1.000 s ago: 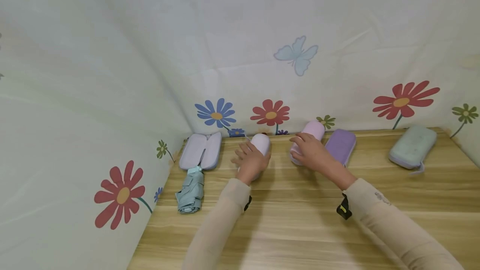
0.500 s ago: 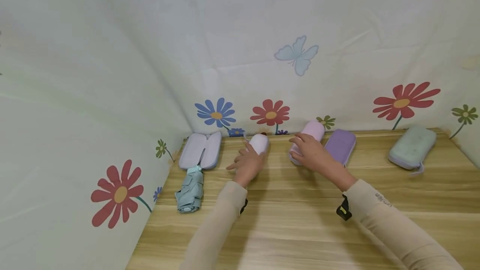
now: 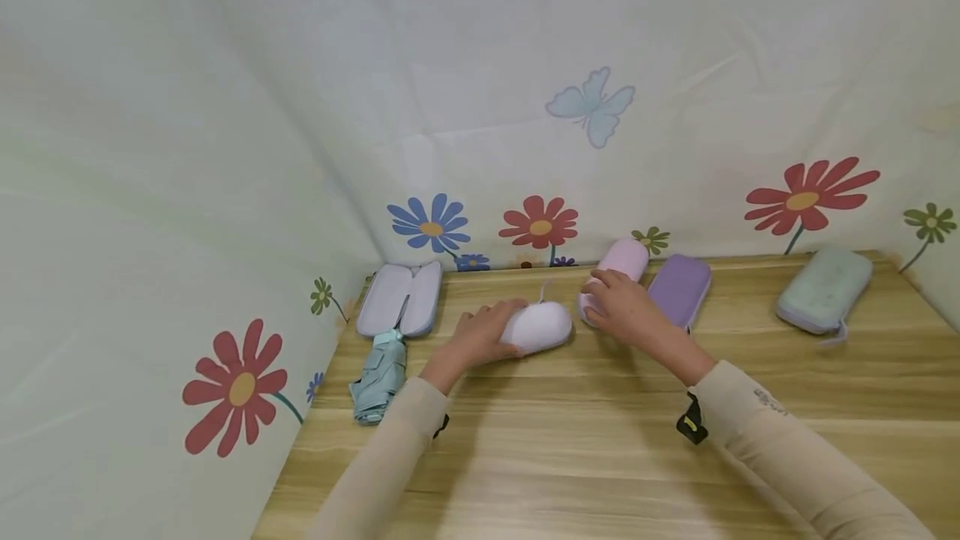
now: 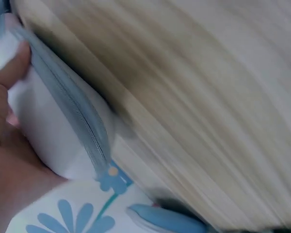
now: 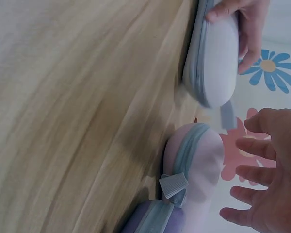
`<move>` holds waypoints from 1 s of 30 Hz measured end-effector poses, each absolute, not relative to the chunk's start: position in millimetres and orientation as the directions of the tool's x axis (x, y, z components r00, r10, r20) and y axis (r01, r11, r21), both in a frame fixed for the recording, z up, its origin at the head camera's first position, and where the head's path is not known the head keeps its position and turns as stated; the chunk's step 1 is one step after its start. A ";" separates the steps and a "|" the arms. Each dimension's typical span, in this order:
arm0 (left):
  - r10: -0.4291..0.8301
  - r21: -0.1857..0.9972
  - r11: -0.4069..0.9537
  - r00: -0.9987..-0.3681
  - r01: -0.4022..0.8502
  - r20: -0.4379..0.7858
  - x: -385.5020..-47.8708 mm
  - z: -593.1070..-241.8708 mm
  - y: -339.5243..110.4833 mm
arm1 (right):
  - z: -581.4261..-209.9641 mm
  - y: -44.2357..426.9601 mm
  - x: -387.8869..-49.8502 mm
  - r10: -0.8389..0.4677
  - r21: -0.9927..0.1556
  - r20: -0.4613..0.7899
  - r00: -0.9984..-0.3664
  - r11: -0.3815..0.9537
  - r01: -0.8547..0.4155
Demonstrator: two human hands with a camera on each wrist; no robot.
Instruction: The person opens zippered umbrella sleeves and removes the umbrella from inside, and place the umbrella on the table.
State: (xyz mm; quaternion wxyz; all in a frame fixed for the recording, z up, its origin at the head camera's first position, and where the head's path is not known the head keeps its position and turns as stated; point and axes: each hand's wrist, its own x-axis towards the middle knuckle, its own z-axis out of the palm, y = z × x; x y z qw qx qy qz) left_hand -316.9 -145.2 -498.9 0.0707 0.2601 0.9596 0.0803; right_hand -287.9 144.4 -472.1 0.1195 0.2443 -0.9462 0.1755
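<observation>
My left hand (image 3: 483,332) grips one end of a white zippered hard case (image 3: 542,327), which lies crosswise on the table. In the left wrist view the thumb presses the white case (image 4: 53,116) beside its grey zipper. My right hand (image 3: 626,307) is over a pink zippered case (image 3: 628,258). In the right wrist view its fingers are relaxed and spread above the pink case (image 5: 203,160), apparently apart from it. A purple case (image 3: 681,286) lies just right of the pink one.
An opened pale case (image 3: 386,294) lies at the back left, with a folded grey-green umbrella (image 3: 380,377) against its front. A green case (image 3: 825,290) lies at the far right. A flower-printed cloth wall (image 3: 480,132) borders the wooden table (image 3: 585,457).
The left hand has taken hold of the white case and turned it from lengthwise to crosswise, its far end now pointing right. The right hand has stayed over the pink case.
</observation>
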 end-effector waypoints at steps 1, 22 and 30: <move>0.559 0.176 0.824 -0.825 0.539 -0.087 -316.5 -498.6 -148.9 | -472.1 143.7 -286.8 -0.430 -0.262 0.304 -0.850 0.820 -0.509; 0.670 -0.016 0.741 -0.741 0.671 -0.050 -300.1 -501.7 -139.7 | -487.1 127.1 -289.5 -0.680 -0.180 0.228 -0.697 0.674 -0.717; 0.666 -0.126 0.739 -0.746 0.662 -0.012 -301.3 -507.6 -135.8 | -491.0 128.7 -293.8 -0.698 -0.173 0.213 -0.684 0.662 -0.729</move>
